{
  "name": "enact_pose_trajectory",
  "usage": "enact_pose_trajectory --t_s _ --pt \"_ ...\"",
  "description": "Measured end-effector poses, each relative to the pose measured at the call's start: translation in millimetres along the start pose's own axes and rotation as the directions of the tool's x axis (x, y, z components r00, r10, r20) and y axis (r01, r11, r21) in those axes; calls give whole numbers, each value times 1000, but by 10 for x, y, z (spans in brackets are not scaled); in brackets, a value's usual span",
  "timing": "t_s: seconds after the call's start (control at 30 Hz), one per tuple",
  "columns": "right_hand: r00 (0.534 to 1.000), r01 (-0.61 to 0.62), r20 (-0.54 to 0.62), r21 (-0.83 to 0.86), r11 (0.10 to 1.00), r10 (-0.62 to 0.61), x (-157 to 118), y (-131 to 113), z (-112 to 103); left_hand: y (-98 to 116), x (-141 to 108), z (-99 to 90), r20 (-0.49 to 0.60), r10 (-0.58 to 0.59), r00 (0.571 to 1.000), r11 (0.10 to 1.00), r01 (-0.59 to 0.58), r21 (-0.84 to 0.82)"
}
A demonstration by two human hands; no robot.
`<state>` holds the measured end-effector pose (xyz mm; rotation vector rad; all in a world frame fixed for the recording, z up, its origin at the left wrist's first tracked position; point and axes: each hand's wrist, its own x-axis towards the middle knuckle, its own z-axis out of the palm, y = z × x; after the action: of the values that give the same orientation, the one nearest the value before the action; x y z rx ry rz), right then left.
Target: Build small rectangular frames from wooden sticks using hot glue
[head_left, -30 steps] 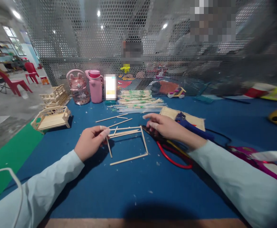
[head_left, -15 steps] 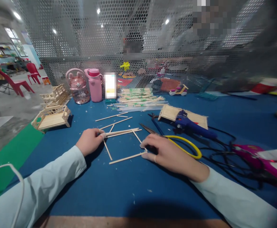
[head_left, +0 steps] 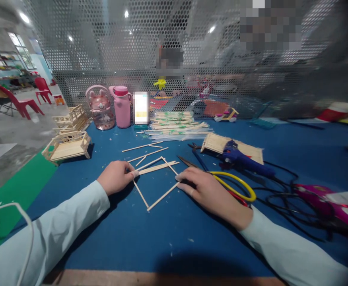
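A four-sided frame of thin wooden sticks [head_left: 163,196] is between my hands, one corner pointing toward me and one away. My left hand [head_left: 117,176] pinches its left corner with thumb and forefinger. At the opposite corner, my right hand [head_left: 205,194] has its thumb and fingers closed on the sticks; the fingertips hide that joint. The near corner meets in a point low over the blue table. Loose wooden sticks [head_left: 158,167] lie beneath the frame's far side, and more thin sticks [head_left: 150,154] lie just beyond. Yellow-handled scissors [head_left: 236,186] lie beside my right hand.
A blue glue gun [head_left: 247,159] rests against a wooden stick panel [head_left: 214,143]; black cables run to a magenta tool [head_left: 317,198]. Stick bundles [head_left: 176,124], a pink bottle [head_left: 122,111] and a phone [head_left: 140,108] stand behind. A small wooden model [head_left: 68,151] is at left.
The frame has turned and skewed from roughly square-on to a diamond. Its near corner now meets, and the far stick has swung away from the loose sticks. Both hands keep hold.
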<state>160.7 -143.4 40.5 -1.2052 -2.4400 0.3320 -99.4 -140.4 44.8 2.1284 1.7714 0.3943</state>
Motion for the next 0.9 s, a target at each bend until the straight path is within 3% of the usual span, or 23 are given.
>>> enact_pose_trajectory --t_s 0.17,0.3,0.4,0.57,0.7,0.77,0.9 --pt "999 27 -41 -54 998 -29 -44 16 -3 -60 4 -81 -56 14 998 996 -10 85" --pt "981 164 -79 -141 976 -176 -102 -91 8 -206 -11 -116 -57 133 990 990 -129 59" --pt "968 226 -69 -173 959 -240 -88 -175 17 -258 -90 -117 -44 147 988 989 -147 6" --pt "985 27 -162 -161 987 -53 -17 -54 -66 -216 -252 -93 -39 181 983 983 -179 47" --pt "983 -151 -138 -253 956 119 -139 62 -178 -214 -277 -54 -47 223 974 973 -219 74" --pt "984 -166 -111 -274 947 140 -235 15 -200 -233 -247 -37 -62 221 973 972 -215 91" --pt "998 -52 26 -209 977 59 -326 -235 -161 -254 -169 -33 -74 205 976 972 -194 131"
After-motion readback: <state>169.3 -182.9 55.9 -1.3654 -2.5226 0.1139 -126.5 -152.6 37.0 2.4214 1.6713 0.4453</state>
